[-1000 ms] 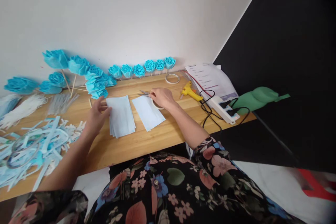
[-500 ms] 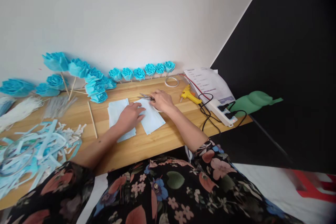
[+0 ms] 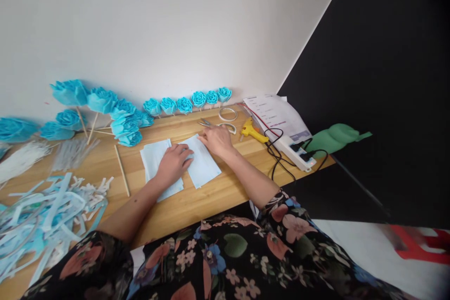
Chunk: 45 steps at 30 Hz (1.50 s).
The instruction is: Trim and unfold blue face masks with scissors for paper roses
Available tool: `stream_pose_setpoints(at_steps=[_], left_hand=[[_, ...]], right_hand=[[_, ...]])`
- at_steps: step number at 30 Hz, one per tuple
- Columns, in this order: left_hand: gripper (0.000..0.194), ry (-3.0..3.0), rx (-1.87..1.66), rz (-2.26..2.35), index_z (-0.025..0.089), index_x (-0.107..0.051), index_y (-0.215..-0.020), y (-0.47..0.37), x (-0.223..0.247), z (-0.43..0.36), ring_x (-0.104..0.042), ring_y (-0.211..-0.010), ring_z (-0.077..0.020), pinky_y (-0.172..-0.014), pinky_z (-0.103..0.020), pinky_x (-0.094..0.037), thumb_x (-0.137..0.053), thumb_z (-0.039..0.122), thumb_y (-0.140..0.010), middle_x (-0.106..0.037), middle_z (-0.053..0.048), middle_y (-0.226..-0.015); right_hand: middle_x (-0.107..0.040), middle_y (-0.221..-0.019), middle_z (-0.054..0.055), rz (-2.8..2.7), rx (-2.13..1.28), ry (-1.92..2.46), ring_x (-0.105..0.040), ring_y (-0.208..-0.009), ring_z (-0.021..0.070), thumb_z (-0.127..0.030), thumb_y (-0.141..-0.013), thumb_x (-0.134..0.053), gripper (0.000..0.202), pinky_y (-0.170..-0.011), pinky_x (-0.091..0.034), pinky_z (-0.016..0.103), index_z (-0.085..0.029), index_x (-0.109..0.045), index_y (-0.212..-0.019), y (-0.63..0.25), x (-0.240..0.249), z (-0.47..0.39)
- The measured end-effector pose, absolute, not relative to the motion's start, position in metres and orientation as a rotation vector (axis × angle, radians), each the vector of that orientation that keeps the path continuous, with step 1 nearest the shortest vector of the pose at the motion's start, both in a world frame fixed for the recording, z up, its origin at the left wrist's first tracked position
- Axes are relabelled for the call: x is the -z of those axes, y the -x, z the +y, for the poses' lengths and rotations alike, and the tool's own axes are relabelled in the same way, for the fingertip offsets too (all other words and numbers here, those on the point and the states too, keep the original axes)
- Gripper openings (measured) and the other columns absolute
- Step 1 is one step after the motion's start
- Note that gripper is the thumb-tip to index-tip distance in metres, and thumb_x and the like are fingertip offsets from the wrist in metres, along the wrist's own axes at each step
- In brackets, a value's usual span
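Spreading the left hand (image 3: 174,164) over the left pile of pale blue sheets (image 3: 150,155) on the surface (image 3: 197,202), with fingers loosely parted, reaching onto the right-hand sheet (image 3: 204,168); gripping nothing, apparently. Resting the right hand (image 3: 217,140), curled, at that sheet's far edge; impossible to say whether pinching it. Probably aligning or steadying sheets. Calling next for a light fingertip pinch on thin edges, clear of the scissors (image 3: 206,123) just beyond, well short of blue flowers (image 3: 184,105) along the wall (image 3: 140,33).

Printed sheet (image 3: 272,115) — nothing legible
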<state>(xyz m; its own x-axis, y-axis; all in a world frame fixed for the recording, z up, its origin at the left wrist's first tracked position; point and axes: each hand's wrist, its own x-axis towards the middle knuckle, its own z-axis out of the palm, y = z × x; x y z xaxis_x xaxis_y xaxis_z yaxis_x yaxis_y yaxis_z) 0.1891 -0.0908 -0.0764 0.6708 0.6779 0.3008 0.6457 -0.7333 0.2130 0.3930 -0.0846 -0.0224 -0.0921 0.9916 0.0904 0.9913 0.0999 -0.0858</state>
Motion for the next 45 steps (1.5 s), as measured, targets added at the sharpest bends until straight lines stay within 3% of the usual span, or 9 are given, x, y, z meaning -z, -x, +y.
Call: stream_pose_setpoints(at_steps=[4,11,21,26,31,35,38,41,45], left_hand=[[0.025,-2.756,-0.583,1.088,0.016,-0.070,-0.109,-0.187,0.079,-0.089,-0.056,-0.104,-0.0298,-0.089,-0.045,-0.046,-0.055,0.024,-0.091,-0.064,-0.013,-0.117],[0.026,-2.477,-0.861,1.057,0.017,-0.070,-0.104,-0.181,0.084,-0.082,-0.059,-0.107,-0.0264,-0.097,-0.043,-0.045,-0.050,0.030,-0.093,-0.067,-0.012,-0.111],[0.026,-2.104,-1.074,1.126,0.017,-0.068,-0.102,-0.179,0.080,-0.080,-0.062,-0.081,-0.0175,-0.087,-0.036,-0.050,-0.051,0.033,-0.091,-0.068,-0.008,-0.104],[0.026,-2.062,-1.147,1.125,0.016,-0.069,-0.103,-0.178,0.079,-0.080,-0.063,-0.094,-0.0202,-0.087,-0.034,-0.050,-0.052,0.032,-0.091,-0.068,-0.009,-0.105],[0.030,-2.006,-1.148,1.160,0.016,-0.069,-0.106,-0.178,0.078,-0.079,-0.063,-0.093,-0.0207,-0.085,-0.035,-0.051,-0.052,0.036,-0.091,-0.068,-0.010,-0.106],[0.053,-1.804,-1.215,1.121,0.017,-0.058,-0.130,-0.179,0.071,-0.081,-0.063,-0.107,-0.0247,-0.092,-0.039,-0.051,-0.063,0.043,-0.085,-0.063,-0.013,-0.125],[0.070,-1.562,-1.229,0.947,0.018,-0.049,-0.140,-0.180,0.062,-0.086,-0.054,-0.126,-0.0293,-0.102,-0.041,-0.047,-0.069,0.048,-0.080,-0.056,-0.014,-0.139],[0.069,-1.376,-1.100,0.864,0.014,-0.058,-0.131,-0.180,0.057,-0.092,-0.057,-0.123,-0.0337,-0.101,-0.043,-0.048,-0.072,0.054,-0.077,-0.062,-0.016,-0.132],[0.063,-1.285,-0.878,0.968,0.012,-0.070,-0.107,-0.179,0.060,-0.097,-0.067,-0.099,-0.0340,-0.087,-0.044,-0.054,-0.082,0.055,-0.063,-0.073,-0.014,-0.108]], right_hand=[[-0.075,-0.098,0.010,-2.306,-0.267,2.082,-0.068,-0.092,0.0249,-0.061,-0.089,-0.053,0.046,-0.072,-0.043,0.031,-0.021,-0.068,-0.105,-0.387,0.030,-0.083],[-0.075,-0.091,0.004,-2.239,-0.416,1.915,-0.066,-0.085,0.0190,-0.045,-0.089,-0.061,0.026,-0.063,-0.034,0.026,-0.021,-0.070,-0.093,-0.391,0.038,-0.077],[-0.068,-0.080,-0.002,-1.927,-0.688,1.648,-0.058,-0.072,0.0134,-0.032,-0.082,-0.072,0.039,-0.062,-0.031,0.023,-0.021,-0.063,-0.118,-0.387,0.045,-0.076],[-0.059,-0.068,-0.003,-1.908,-0.599,1.658,-0.049,-0.064,0.0127,-0.033,-0.088,-0.064,0.015,-0.060,-0.026,0.024,-0.018,-0.065,-0.086,-0.387,0.046,-0.075],[-0.049,-0.062,-0.002,-1.921,-0.400,1.558,-0.042,-0.063,0.0123,-0.035,-0.094,-0.053,0.035,-0.061,-0.024,0.026,-0.018,-0.052,-0.063,-0.392,0.040,-0.078],[-0.035,-0.060,-0.004,-1.659,-0.685,1.267,-0.036,-0.062,0.0100,-0.048,-0.091,-0.052,0.044,-0.060,-0.026,0.024,-0.018,-0.044,-0.060,-0.392,0.036,-0.080],[-0.037,-0.065,-0.004,-1.472,-0.994,1.122,-0.035,-0.063,0.0094,-0.055,-0.085,-0.058,0.043,-0.058,-0.028,0.023,-0.018,-0.050,-0.065,-0.386,0.037,-0.082],[-0.041,-0.067,-0.004,-1.389,-1.112,1.071,-0.037,-0.065,0.0094,-0.057,-0.080,-0.062,0.042,-0.059,-0.030,0.022,-0.017,-0.055,-0.069,-0.380,0.039,-0.084],[-0.041,-0.065,-0.004,-1.340,-1.118,1.084,-0.038,-0.064,0.0090,-0.057,-0.079,-0.064,0.042,-0.057,-0.030,0.022,-0.017,-0.055,-0.068,-0.378,0.040,-0.085]])
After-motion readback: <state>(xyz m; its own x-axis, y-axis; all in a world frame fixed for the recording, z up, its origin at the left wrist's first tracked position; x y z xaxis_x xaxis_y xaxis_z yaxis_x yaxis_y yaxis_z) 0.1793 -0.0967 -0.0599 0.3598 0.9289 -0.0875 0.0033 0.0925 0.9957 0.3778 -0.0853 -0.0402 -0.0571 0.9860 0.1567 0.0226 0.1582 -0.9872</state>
